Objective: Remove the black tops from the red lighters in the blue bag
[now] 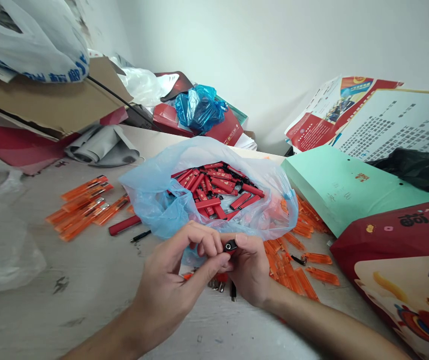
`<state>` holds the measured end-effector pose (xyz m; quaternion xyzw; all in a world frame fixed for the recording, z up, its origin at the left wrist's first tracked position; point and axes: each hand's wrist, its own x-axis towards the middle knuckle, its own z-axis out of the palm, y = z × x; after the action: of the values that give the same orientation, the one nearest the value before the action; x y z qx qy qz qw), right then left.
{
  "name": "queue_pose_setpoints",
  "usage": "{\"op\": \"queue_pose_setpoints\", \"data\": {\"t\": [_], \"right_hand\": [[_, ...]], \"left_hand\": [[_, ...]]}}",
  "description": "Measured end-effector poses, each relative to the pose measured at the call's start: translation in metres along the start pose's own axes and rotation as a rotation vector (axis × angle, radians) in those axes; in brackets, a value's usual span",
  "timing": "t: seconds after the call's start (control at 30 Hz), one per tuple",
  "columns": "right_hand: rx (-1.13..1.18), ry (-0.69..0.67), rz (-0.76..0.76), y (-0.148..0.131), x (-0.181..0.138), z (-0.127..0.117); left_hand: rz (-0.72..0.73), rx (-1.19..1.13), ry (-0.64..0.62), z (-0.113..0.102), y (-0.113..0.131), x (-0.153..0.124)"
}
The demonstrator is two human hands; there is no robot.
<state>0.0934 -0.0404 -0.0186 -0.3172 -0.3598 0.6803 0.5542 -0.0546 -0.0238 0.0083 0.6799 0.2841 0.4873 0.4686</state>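
Observation:
A small red-and-black lighter (231,246) is held between my two hands, its black end with a ringed round hole facing me. My left hand (184,270) pinches it with thumb and fingers from the left. From the other side, the fingers of my right hand (251,267) close around its body, hiding most of it. Just beyond my hands lies a translucent blue plastic bag (150,200), its mouth spread wide. Inside sit many red lighters (218,187) with gold print, some showing black ends. Beneath my hands, a few metal-tipped pieces (217,286) and a black stick-like piece (233,291) are partly covered.
Orange translucent lighters (82,207) lie at left, and a larger heap of orange pieces (287,270) at right. A red tube (124,225) and black pen-like piece (140,236) rest left of the bag. A green box (334,185) and red printed box (398,270) bound the right side.

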Motion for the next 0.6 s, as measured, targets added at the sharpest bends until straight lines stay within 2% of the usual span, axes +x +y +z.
{"op": "queue_pose_setpoints", "data": {"t": [0.27,0.6], "right_hand": [[-0.107,0.019,-0.079,0.006,-0.004,-0.006],[-0.071,-0.030,-0.169,0.012,-0.004,-0.010]], "left_hand": [[0.034,0.045,-0.013,-0.001,0.001,-0.001],[0.096,0.063,0.007,0.000,0.002,0.000]]}}
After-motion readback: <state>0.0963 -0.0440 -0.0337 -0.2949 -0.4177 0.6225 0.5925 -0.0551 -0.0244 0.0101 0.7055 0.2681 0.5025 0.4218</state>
